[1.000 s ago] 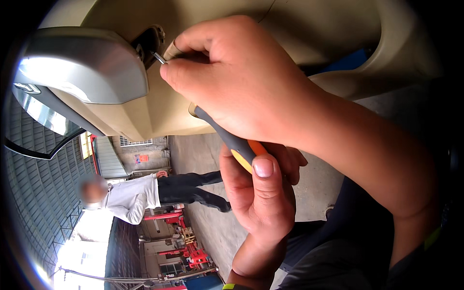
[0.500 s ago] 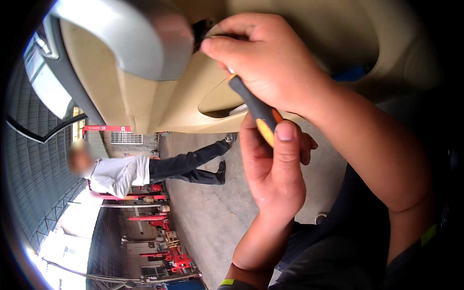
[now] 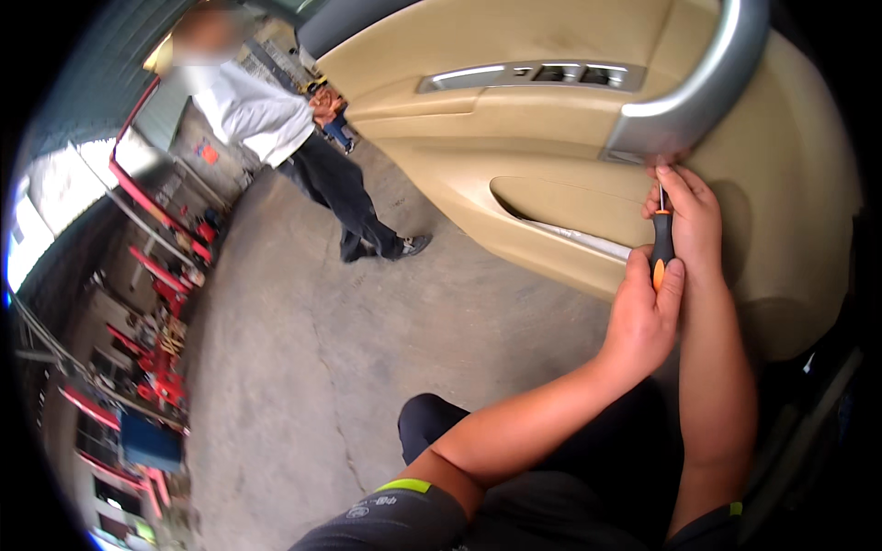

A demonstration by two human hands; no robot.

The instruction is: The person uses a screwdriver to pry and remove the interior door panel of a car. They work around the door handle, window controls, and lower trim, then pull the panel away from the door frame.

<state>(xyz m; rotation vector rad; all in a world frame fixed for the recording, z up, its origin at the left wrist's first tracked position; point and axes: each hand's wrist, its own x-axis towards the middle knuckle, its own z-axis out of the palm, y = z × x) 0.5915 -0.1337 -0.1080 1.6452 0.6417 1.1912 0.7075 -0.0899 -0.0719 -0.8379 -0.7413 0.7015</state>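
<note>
A screwdriver with a black and orange handle points upward, its thin shaft reaching the lower end of the silver pull handle on a beige car door panel. My left hand is closed around the bottom of the screwdriver's handle, thumb along it. Just above, my right hand has its fingers closed around the shaft near the pull handle. The screwdriver's tip is hidden at the fingertips.
A window switch panel sits higher on the door, and a storage pocket lies left of my hands. Another person stands on the concrete floor beyond the door. Red workshop equipment lines the far left.
My view has turned and moved back, so the door and both hands now appear farther right and smaller. Both hands remain at the screwdriver, which now stands more upright in the view.
</note>
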